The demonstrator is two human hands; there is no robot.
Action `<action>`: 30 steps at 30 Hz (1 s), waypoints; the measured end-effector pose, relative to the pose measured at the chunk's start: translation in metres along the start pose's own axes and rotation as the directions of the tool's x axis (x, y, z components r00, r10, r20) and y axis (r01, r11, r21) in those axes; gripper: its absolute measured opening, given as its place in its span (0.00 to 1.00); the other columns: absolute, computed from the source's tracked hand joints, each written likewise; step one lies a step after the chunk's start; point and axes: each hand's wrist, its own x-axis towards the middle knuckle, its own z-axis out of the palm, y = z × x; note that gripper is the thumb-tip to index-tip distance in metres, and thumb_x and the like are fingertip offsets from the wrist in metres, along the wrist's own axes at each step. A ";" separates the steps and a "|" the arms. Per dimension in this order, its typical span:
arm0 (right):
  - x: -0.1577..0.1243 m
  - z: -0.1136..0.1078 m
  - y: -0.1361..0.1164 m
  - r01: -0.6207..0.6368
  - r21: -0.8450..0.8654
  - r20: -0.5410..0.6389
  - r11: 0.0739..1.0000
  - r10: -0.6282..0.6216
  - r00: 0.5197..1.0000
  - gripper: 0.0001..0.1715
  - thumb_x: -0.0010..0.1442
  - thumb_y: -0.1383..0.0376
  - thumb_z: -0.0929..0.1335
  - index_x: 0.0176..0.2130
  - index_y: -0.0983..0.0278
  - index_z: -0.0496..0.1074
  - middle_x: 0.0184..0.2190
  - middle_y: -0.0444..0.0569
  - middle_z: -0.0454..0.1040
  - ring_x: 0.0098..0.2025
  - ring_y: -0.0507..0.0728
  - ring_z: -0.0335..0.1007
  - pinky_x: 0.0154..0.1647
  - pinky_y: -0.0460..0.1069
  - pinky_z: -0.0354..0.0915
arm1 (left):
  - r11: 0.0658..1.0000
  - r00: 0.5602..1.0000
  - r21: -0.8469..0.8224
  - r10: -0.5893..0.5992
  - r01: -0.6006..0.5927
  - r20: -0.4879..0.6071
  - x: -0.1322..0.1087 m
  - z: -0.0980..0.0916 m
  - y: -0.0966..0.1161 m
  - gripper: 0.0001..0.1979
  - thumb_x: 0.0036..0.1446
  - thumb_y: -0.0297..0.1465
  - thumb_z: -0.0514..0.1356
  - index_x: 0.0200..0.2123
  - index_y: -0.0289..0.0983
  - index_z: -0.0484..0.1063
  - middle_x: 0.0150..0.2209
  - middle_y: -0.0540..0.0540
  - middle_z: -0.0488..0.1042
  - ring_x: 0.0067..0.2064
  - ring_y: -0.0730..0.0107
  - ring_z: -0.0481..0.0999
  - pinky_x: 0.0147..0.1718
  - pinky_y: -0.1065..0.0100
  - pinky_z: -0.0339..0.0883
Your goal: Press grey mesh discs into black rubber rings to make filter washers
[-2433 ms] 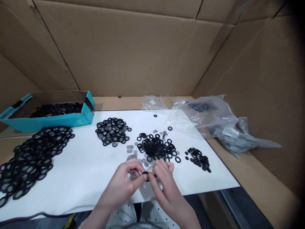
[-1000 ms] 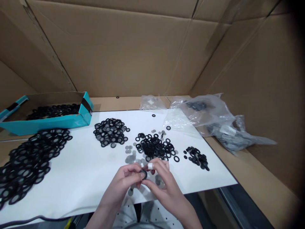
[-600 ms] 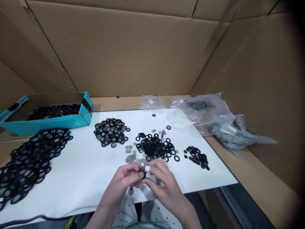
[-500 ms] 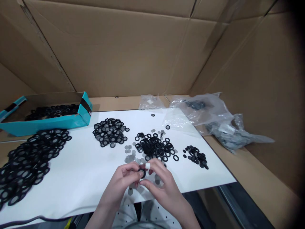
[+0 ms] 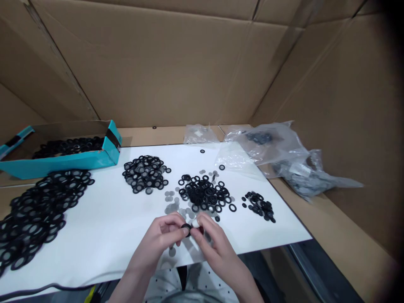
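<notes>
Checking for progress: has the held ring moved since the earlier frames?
No. The ring stays pinched between the left hand and right hand, just in front of the middle pile, as before.

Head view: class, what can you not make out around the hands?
Head view: small black rubber ring, mostly covered by fingertips of left hand and right hand.
Head view: teal cardboard tray, cut off by left edge.
Head view: crumpled clear plastic bags, contents blurred by film.

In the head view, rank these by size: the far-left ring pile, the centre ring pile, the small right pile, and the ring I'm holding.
Far-left ring pile, largest though cropped.
Centre ring pile.
Small right pile.
Held ring, smallest despite being nearest.
</notes>
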 end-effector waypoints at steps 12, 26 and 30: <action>0.007 -0.007 -0.007 0.078 -0.034 0.033 0.996 -0.076 0.997 0.10 0.57 0.68 0.68 0.36 0.61 0.61 0.38 0.45 0.61 0.41 0.54 0.61 0.42 0.47 0.62 | 0.979 0.996 -0.187 -0.073 0.080 0.046 0.001 0.011 -0.003 0.08 0.45 0.30 0.64 0.19 0.34 0.70 0.26 0.51 0.63 0.24 0.77 0.61 0.22 0.74 0.56; 0.015 0.005 0.022 0.050 -0.603 -0.006 0.796 -0.067 0.998 0.06 0.62 0.67 0.63 0.41 0.62 0.66 0.41 0.51 0.68 0.42 0.61 0.63 0.41 0.57 0.64 | 0.114 0.715 0.946 0.629 0.304 -0.305 0.040 -0.069 0.038 0.16 0.57 0.30 0.52 0.47 0.33 0.70 0.43 0.35 0.73 0.41 0.51 0.73 0.39 0.56 0.64; 0.021 0.012 0.026 0.053 -0.652 -0.013 0.756 -0.081 0.997 0.09 0.60 0.71 0.64 0.41 0.62 0.67 0.41 0.51 0.69 0.41 0.62 0.65 0.40 0.57 0.66 | -0.058 0.741 0.987 0.667 0.152 -0.075 0.053 -0.045 0.033 0.14 0.56 0.30 0.55 0.45 0.33 0.72 0.48 0.33 0.68 0.49 0.48 0.67 0.44 0.53 0.64</action>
